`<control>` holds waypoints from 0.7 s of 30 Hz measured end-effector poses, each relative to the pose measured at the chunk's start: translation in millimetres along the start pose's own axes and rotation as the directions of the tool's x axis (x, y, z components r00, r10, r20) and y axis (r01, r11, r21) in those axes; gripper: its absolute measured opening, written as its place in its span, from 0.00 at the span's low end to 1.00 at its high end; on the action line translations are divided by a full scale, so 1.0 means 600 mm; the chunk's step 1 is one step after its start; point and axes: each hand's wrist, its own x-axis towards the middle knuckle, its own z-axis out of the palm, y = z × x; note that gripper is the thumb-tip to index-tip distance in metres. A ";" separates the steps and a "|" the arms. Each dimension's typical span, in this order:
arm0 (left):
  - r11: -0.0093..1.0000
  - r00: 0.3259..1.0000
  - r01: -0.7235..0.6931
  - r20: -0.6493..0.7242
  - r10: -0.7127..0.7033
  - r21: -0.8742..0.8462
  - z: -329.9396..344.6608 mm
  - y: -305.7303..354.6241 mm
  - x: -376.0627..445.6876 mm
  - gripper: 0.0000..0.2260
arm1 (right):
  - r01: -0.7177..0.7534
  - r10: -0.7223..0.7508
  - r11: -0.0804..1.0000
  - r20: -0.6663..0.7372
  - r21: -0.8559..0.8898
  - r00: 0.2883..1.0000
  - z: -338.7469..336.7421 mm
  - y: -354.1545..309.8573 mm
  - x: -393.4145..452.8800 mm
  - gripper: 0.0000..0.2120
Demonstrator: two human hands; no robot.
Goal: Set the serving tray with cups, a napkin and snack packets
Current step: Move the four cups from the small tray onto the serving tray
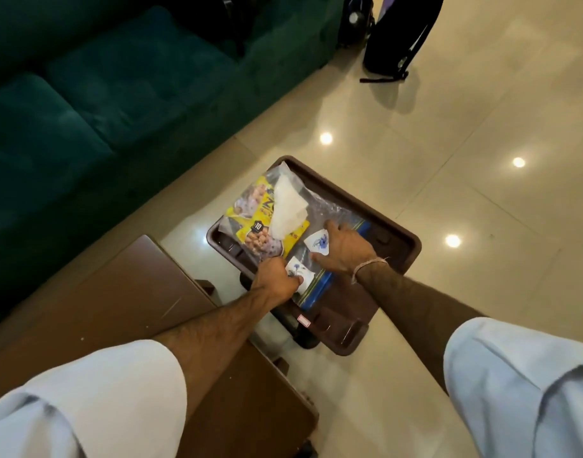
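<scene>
I see a dark brown serving tray (404,241) with round corners and a raised rim. It sits over a shiny cream floor (481,127), and I cannot tell what holds it up. I will use the tray as my landmark.

Left of the tray is a brown wooden table (118,292), and its edge comes close to the tray's near left corner. Far to the left, past the table, is a green sofa (101,110).

On the left part of the tray lies a yellow snack packet (250,226) with nut pictures on it. A white napkin (288,209) lies on top of the packet, a bit crumpled.

At the near left of the tray, my left hand (275,279) is closed around a small white cup (301,272) with a blue flower on it. Next to it, a little farther in, is a second white cup (318,242) with a blue flower. My right hand (344,249) rests against that cup with fingers spread, not wrapped around it. Under both cups is a clear bag with a blue edge (316,292).

The right side and the near end of the tray are bare. The floor to the right of the tray is wide open. Far past the tray stands a black bag (399,34).
</scene>
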 end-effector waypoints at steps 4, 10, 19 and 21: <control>0.999 0.999 -0.005 -0.046 0.002 -0.052 0.014 -0.003 0.012 0.15 | -0.043 0.044 0.999 -0.007 0.007 0.999 0.020 -0.002 0.019 0.39; 0.995 1.000 -0.029 0.001 0.029 -0.099 0.019 -0.004 0.017 0.18 | -0.075 0.082 0.992 -0.066 0.102 0.994 0.026 -0.005 0.020 0.35; 0.982 0.987 -0.112 -0.133 0.091 -0.153 -0.070 0.012 -0.028 0.14 | 0.020 0.016 0.987 -0.220 0.162 0.975 -0.042 -0.054 -0.022 0.42; 0.979 0.975 -0.142 -0.190 0.113 -0.145 -0.113 0.016 -0.045 0.15 | 0.062 -0.021 0.985 -0.244 0.161 0.969 -0.070 -0.087 -0.035 0.40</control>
